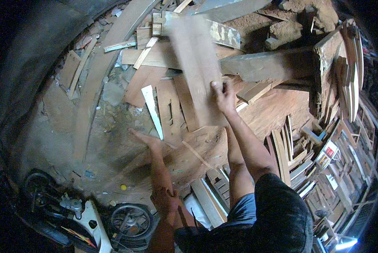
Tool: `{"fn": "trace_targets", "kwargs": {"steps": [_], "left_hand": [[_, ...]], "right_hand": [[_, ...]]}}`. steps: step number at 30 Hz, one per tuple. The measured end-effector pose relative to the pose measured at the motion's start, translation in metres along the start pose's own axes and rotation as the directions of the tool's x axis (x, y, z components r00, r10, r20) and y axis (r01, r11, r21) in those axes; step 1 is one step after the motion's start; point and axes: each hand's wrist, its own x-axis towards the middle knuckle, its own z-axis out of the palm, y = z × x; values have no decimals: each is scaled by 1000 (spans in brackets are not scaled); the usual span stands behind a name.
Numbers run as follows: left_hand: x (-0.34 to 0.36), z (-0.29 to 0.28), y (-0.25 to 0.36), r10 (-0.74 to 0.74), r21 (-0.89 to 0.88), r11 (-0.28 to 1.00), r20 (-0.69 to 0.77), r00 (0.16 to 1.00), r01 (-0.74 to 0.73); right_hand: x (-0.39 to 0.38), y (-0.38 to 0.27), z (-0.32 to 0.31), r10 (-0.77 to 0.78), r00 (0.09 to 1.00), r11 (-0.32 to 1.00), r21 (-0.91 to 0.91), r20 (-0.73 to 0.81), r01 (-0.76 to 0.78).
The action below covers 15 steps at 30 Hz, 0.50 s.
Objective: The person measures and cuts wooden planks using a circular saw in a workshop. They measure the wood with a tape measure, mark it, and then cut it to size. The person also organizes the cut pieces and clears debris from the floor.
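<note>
My right hand (225, 97) grips the near right edge of a long wooden board (195, 63), with the thumb lying on its face. The board is tilted up over the wood pile, and its far end is smeared by motion. Down at the lower left, my left hand (167, 200) rests on my left leg, holding no tool or wood; its fingers are dim but look spread over the leg. Under the board lie a slotted brown plank (169, 109) and a narrow white-faced strip (152, 110).
A thick beam (269, 64) lies across the far right against an upright block (326, 63). Stacked offcuts (298, 147) fill the right side. A long plank (98, 84) runs along the left. Motorcycle parts and a spoked wheel (131, 221) are at lower left, near a yellow ball (123, 187).
</note>
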Motion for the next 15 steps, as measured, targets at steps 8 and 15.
{"fn": "trace_targets", "kwargs": {"steps": [8, 15], "left_hand": [[-46, 93, -61, -107, -32, 994, -21, 994, 106], [-5, -4, -2, 39, 12, 999, -15, 999, -39]], "right_hand": [[59, -10, 77, 300, 947, 614, 737, 111, -281], [-37, 143, 172, 280, 957, 786, -555, -71, -271]]}}
